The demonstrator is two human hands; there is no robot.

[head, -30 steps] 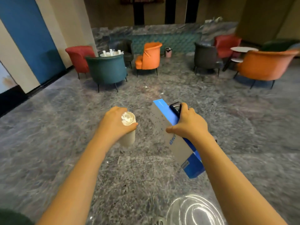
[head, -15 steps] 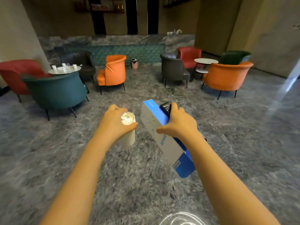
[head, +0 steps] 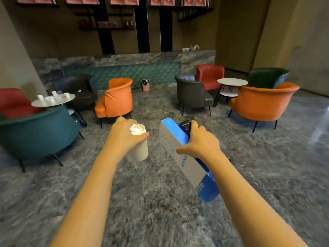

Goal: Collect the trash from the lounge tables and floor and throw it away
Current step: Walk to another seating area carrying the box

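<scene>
My left hand grips a white paper cup near its rim; crumpled white paper fills the cup. My right hand holds a long blue and grey cardboard box at its upper end, together with a small dark object pressed against the box. Both are held out in front of me above the marbled floor. A small pink bin with a dark liner stands far ahead by the stone counter. Several white cups sit on a round table at the left.
Armchairs ring the room: teal and red at the left, orange ahead, dark grey, red, orange and green at the right around a white round table. Open floor lies between the chair groups.
The view has swung to the right and tilted up, so the left chairs slid leftward and the back wall shelves came into sight. Both hands keep their holds on the cup and box.
</scene>
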